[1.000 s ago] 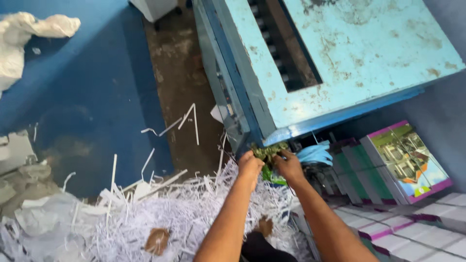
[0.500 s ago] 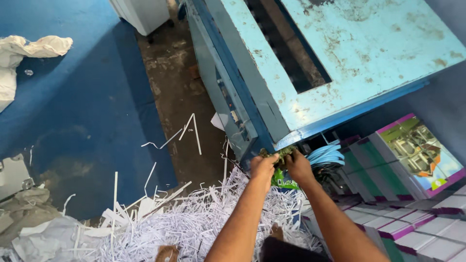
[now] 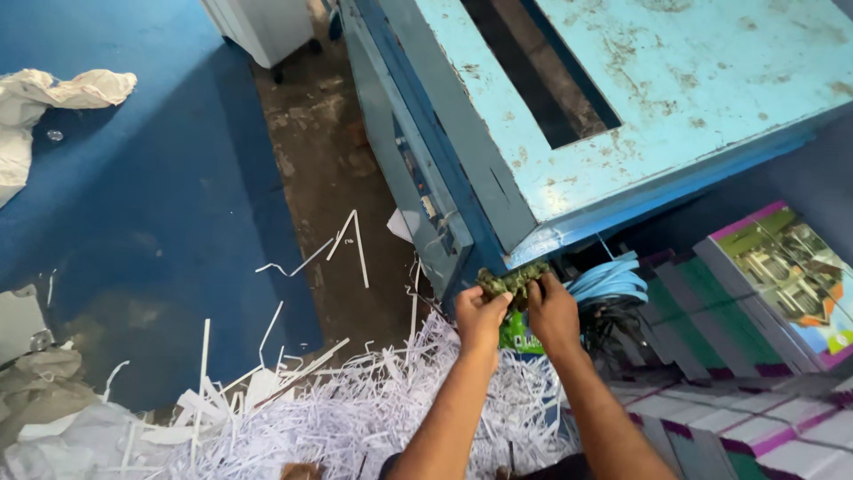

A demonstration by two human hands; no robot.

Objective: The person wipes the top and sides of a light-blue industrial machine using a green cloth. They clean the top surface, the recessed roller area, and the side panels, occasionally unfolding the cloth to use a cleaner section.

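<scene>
My left hand [image 3: 481,313] and my right hand [image 3: 551,311] are close together below the corner of a worn light-blue metal machine [image 3: 622,98]. Both pinch a small clump of dark green crumpled material [image 3: 510,282] between their fingers. Under the hands lies a bright green packet [image 3: 518,332]. A bundle of light-blue plastic straps [image 3: 613,280] hangs just to the right of my right hand.
White shredded paper strips [image 3: 355,409] are heaped on the blue floor [image 3: 133,196]. Stacks of books with green and purple covers [image 3: 764,293] stand at the right. Crumpled white paper [image 3: 53,98] lies at far left, and a white cabinet [image 3: 267,27] at the top.
The view has shifted slightly, so the hands sit a little lower and more central. Both hands stay on the green clump by the machine's corner.
</scene>
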